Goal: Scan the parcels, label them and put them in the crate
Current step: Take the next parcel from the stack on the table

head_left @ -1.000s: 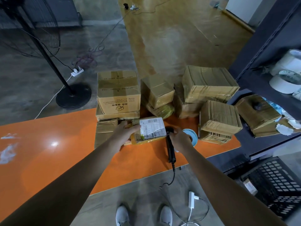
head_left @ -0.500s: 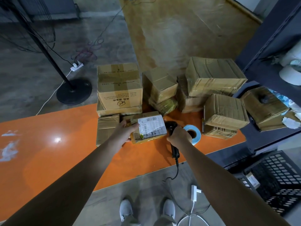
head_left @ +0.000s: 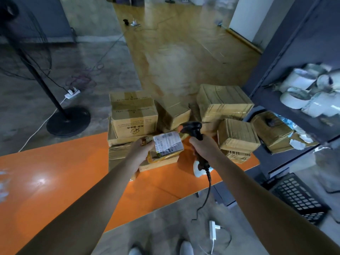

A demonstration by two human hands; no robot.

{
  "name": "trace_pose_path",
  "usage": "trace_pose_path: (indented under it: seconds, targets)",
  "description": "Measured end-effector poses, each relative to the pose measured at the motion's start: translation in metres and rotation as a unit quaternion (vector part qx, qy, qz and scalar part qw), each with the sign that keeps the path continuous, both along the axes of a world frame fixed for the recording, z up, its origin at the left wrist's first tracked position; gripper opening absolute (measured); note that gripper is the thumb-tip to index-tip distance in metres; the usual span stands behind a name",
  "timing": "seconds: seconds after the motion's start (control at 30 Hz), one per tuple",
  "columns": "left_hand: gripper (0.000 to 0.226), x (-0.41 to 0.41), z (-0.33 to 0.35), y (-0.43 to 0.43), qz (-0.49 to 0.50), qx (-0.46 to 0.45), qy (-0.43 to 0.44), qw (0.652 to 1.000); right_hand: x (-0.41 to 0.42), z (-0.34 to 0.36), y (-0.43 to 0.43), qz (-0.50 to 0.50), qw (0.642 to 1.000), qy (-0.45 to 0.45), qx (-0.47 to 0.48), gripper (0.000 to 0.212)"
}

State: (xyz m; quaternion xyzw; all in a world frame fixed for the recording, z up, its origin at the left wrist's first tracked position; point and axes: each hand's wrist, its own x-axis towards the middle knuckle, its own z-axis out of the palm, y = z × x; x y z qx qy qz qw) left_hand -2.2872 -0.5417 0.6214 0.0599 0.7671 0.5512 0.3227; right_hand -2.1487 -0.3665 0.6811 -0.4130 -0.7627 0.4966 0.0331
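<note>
Parcel (head_left: 166, 145) gripped in my left hand (head_left: 140, 153), scanner (head_left: 195, 132) gripped in right hand (head_left: 205, 149), over orange table (head_left: 64, 172); concrete floor (head_left: 36, 100), black crate (head_left: 298, 196) right.

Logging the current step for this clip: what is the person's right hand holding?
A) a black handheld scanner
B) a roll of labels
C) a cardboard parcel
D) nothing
A: the right hand grips the black scanner by its handle, with the scanner's head close beside the labelled parcel that the left hand holds.

Dim, bluish light, glare on the orange table (head_left: 39, 181), motion blur throughout, wide-angle bending at edges.
</note>
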Motion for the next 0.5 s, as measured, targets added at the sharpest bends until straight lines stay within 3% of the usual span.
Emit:
trace_pose_path:
  seconds: [0.13,0.3,0.5]
  targets:
    - [0.01,0.002,0.001,0.006,-0.038,-0.008,0.023,0.999,0.005,0.014,-0.015,-0.002,0.998,0.016,-0.065,0.02]
    - [0.042,0.006,0.005,0.005,-0.047,-0.025,0.022,0.998,0.01,0.026,-0.028,0.006,0.998,0.011,-0.062,0.018]
    - [0.042,0.014,0.013,0.007,-0.025,-0.036,0.029,0.999,0.018,0.036,-0.028,0.016,0.997,0.007,-0.08,0.017]
